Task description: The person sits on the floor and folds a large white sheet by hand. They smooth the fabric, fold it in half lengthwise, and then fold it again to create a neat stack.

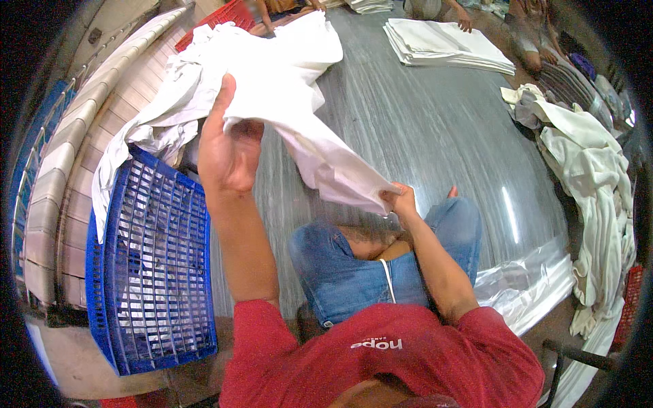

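A white cloth (326,151) stretches between my two hands above the grey table. At its lower right corner, my right hand (401,199) is closed in a pinch. My left hand (231,153) is raised to the left with its thumb pointing up along the fabric; its fingers curl under the cloth's edge and are mostly hidden. Behind that hand, the cloth merges with a bunched heap of white fabric (183,92), and I cannot tell where one ends. Part of the heap hangs down over the rim of a blue plastic basket (160,265).
A flat stack of folded white cloths (445,44) lies at the far right, under another person's hand (464,20). More people sit along the far edge. Crumpled off-white fabric (585,156) runs down the right side. Clear plastic sheeting (527,285) lies beside my crossed legs (388,272).
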Motion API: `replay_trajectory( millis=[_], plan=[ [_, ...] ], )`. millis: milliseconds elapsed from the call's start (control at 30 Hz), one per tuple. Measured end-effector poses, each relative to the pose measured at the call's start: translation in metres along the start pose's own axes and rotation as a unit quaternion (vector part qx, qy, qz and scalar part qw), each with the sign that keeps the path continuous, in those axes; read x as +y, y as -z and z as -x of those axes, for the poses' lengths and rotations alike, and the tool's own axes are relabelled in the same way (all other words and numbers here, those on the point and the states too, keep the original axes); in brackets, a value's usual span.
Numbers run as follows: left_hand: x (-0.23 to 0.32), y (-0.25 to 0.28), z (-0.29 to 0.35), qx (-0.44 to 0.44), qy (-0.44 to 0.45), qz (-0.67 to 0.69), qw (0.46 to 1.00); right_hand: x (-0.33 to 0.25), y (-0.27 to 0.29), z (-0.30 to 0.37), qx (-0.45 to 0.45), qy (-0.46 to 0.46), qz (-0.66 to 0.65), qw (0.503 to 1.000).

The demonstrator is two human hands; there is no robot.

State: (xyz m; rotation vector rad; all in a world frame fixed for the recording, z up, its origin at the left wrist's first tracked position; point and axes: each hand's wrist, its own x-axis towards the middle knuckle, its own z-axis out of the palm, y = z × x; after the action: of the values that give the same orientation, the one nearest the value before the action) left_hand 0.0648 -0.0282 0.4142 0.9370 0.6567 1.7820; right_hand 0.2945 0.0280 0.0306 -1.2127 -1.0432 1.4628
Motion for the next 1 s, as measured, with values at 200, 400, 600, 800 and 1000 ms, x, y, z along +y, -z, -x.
replay_trajectory(
  millis=[200,400,600,800,1000],
  plan=[
    [0.019,0.039,0.034,0.025,0.017,-0.001,1.0,-0.023,0.087,-0.041,0.166,0.169,0.149,0.96],
    [0.027,0.085,0.081,0.077,0.016,-0.14,0.987,-0.135,0.131,0.01,0.149,0.143,0.168,0.964],
    [-0.003,0.053,0.084,0.027,0.043,-0.288,0.956,-0.14,0.121,0.066,-0.109,0.08,0.565,0.814],
    [-0.083,-0.033,0.093,-0.272,0.026,-0.492,0.826,-0.22,0.038,0.136,-0.361,0.146,-0.02,0.921],
    [-0.159,-0.058,0.114,-0.359,-0.033,-0.439,0.823,-0.24,0.064,0.143,-0.175,0.08,0.063,0.979]
  ],
)
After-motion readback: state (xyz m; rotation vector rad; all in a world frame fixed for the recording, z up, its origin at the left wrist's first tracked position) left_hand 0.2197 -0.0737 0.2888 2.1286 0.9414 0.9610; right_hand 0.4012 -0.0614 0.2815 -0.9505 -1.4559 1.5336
